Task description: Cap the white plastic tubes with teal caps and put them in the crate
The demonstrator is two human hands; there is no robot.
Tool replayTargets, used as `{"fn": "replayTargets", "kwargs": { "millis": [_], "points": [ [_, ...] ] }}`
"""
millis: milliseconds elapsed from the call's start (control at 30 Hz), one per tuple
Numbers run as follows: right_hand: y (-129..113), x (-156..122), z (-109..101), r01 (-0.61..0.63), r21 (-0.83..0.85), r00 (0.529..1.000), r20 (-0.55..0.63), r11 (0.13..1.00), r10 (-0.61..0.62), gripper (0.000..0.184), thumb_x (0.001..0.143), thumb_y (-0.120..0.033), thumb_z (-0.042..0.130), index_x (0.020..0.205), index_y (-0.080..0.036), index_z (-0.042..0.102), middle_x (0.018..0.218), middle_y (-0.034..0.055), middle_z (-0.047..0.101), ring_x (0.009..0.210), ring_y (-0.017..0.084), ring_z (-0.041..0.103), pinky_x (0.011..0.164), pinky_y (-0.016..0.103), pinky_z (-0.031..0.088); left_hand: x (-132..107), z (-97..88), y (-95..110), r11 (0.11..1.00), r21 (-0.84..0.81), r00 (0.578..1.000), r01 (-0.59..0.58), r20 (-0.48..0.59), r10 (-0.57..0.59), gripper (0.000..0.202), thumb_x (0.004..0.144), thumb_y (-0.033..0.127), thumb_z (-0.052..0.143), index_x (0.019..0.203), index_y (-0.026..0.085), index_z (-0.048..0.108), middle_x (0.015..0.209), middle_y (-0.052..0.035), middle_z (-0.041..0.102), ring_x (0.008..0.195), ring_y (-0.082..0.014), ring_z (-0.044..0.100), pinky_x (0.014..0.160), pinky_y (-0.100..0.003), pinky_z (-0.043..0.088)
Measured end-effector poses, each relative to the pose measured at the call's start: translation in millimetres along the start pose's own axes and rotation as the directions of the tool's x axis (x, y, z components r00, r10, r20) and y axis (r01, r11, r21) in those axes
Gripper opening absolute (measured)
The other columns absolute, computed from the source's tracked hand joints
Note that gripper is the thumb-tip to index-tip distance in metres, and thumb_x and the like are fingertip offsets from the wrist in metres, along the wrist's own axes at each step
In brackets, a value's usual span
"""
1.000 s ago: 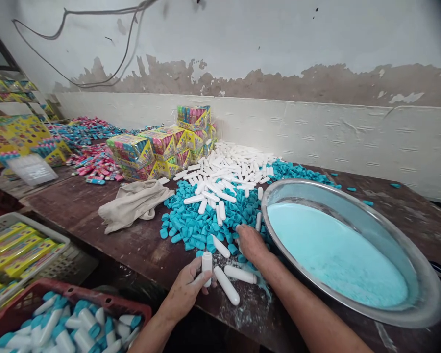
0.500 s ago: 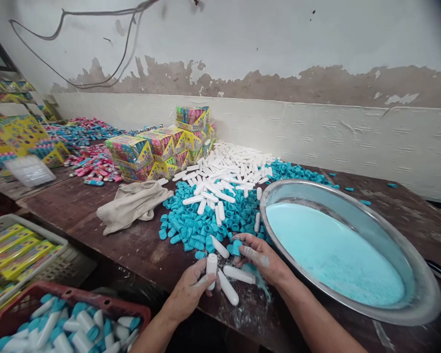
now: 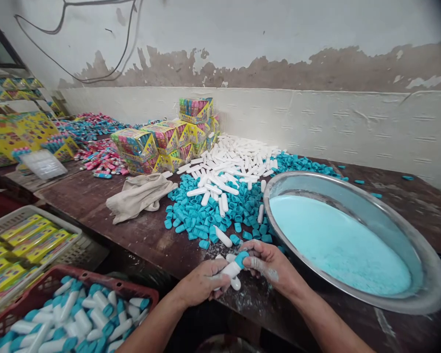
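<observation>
Between my hands, over the table's front edge, is a small white plastic bottle [image 3: 228,270] with a blue cap [image 3: 241,259] at its upper end. My left hand [image 3: 200,280] is closed around the bottle's body. The powder-dusted fingers of my right hand [image 3: 270,260] pinch the cap against the bottle's neck; whether it is fully seated I cannot tell. Other white bottles lie partly hidden behind my fingers. Just beyond, a single white bottle [image 3: 223,236] rests at the near edge of a heap of blue caps [image 3: 194,213]. More white bottles [image 3: 238,156] are piled behind.
At right stands a wide metal basin [image 3: 422,306] of pale blue powder [image 3: 338,245]. A red crate [image 3: 147,292] of capped bottles sits lower left, near a white basket [image 3: 68,228] of yellow boxes. A cloth [image 3: 137,198] and stacked display packs [image 3: 165,139] occupy the table's left side.
My hands have come together: the cap in my right hand now meets the end of the bottle in my left. The bottle has tipped from upright to slanting. The view has shifted slightly.
</observation>
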State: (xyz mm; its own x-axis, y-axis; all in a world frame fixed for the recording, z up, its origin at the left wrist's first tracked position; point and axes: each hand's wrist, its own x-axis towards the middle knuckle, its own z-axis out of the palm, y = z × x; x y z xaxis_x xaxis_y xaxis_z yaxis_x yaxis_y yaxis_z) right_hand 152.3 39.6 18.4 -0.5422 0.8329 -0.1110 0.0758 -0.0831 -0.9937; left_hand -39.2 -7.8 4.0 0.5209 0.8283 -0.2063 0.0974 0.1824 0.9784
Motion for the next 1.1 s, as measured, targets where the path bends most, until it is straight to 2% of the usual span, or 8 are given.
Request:
{"fn": "replayTargets", "kwargs": {
  "millis": [67,133,233,367,500,700,867,1100],
  "points": [
    [-2.6,-3.5,-2.6,-0.017,-0.034,0.999,0.050,0.999,0.018,0.024,0.072,-0.036,0.063,0.085,-0.019,0.051,0.055,-0.0062,0.052,0.043,0.007,0.042,0.043,0.019,0.032,1.1,2.5,0.7,0.994,0.107,0.999,-0.024,-0.030,0.027,0.037,0.078,0.049,0.047,0.080,0.014,0.058,0.060,0.0024,0.044,0.049,-0.0087,0.037,0.045,-0.019,0.029],
    [-6.3,-7.0,-4.7,-0.048,-0.050,0.994,0.091,0.998,0.052,0.022,0.073,-0.034,0.062,0.084,-0.020,0.049,0.055,-0.0067,0.053,0.042,0.007,0.041,0.041,0.018,0.030,3.8,6.9,2.0,0.942,0.331,0.992,-0.047,-0.093,0.082,0.032,0.077,0.046,0.051,0.081,0.015,0.061,0.064,0.0008,0.051,0.056,-0.0116,0.043,0.052,-0.021,0.033],
    [-12.3,-11.1,-6.7,-0.123,-0.106,0.986,0.101,0.987,0.134,0.019,0.070,-0.032,0.061,0.077,-0.018,0.051,0.052,-0.0062,0.053,0.041,0.006,0.042,0.039,0.017,0.029,10.5,15.3,2.5,0.767,0.641,0.979,0.044,-0.182,0.096,0.027,0.074,0.043,0.057,0.079,0.018,0.064,0.073,-0.0039,0.062,0.066,-0.0185,0.054,0.059,-0.025,0.037],
    [-15.0,-12.7,-7.7,-0.181,-0.124,0.977,0.091,0.976,0.193,0.015,0.064,-0.027,0.060,0.068,-0.018,0.048,0.050,-0.0044,0.057,0.039,0.007,0.042,0.037,0.017,0.027,19.8,24.8,-0.4,0.544,0.817,0.962,0.190,-0.267,0.065,0.027,0.075,0.044,0.055,0.081,0.019,0.064,0.072,-0.0094,0.065,0.067,-0.0248,0.060,0.059,-0.029,0.040],
    [-6.1,-12.5,-5.4,-0.173,-0.077,0.984,0.041,0.982,0.176,0.014,0.061,-0.026,0.058,0.066,-0.019,0.047,0.044,-0.0067,0.052,0.036,0.007,0.037,0.037,0.018,0.025,25.2,30.0,-1.6,0.459,0.859,0.957,0.225,-0.283,0.061,0.019,0.073,0.032,0.053,0.082,0.019,0.064,0.073,-0.0094,0.066,0.068,-0.0244,0.062,0.061,-0.029,0.042],
    [5.6,-17.5,2.1,-0.002,-0.160,0.994,-0.106,0.987,-0.015,0.011,0.065,-0.025,0.055,0.065,-0.020,0.046,0.046,-0.0068,0.047,0.045,0.009,0.038,0.048,0.022,0.029,28.9,30.9,3.0,0.430,0.869,0.956,0.243,-0.290,0.047,0.023,0.070,0.023,0.050,0.088,0.018,0.064,0.079,-0.0130,0.067,0.074,-0.0281,0.063,0.063,-0.033,0.045],
    [6.2,-18.6,1.7,0.003,-0.125,1.000,0.008,0.992,-0.002,0.011,0.065,-0.025,0.052,0.065,-0.021,0.042,0.047,-0.0072,0.042,0.045,0.010,0.037,0.048,0.023,0.030,28.1,31.3,8.0,0.384,0.899,0.971,0.213,-0.238,0.018,0.025,0.070,0.022,0.050,0.090,0.015,0.064,0.081,-0.0177,0.067,0.078,-0.0339,0.064,0.066,-0.040,0.047],
    [13.1,-40.3,1.8,0.003,-0.357,1.000,0.022,0.934,0.005,0.005,0.067,-0.019,0.046,0.063,-0.020,0.044,0.054,-0.0041,0.044,0.055,0.012,0.042,0.054,0.023,0.031,17.2,36.7,4.7,0.346,0.932,0.993,0.111,-0.117,-0.003,0.024,0.074,0.022,0.046,0.091,0.014,0.061,0.079,-0.0177,0.067,0.075,-0.0335,0.064,0.067,-0.041,0.048]
  ]
}}
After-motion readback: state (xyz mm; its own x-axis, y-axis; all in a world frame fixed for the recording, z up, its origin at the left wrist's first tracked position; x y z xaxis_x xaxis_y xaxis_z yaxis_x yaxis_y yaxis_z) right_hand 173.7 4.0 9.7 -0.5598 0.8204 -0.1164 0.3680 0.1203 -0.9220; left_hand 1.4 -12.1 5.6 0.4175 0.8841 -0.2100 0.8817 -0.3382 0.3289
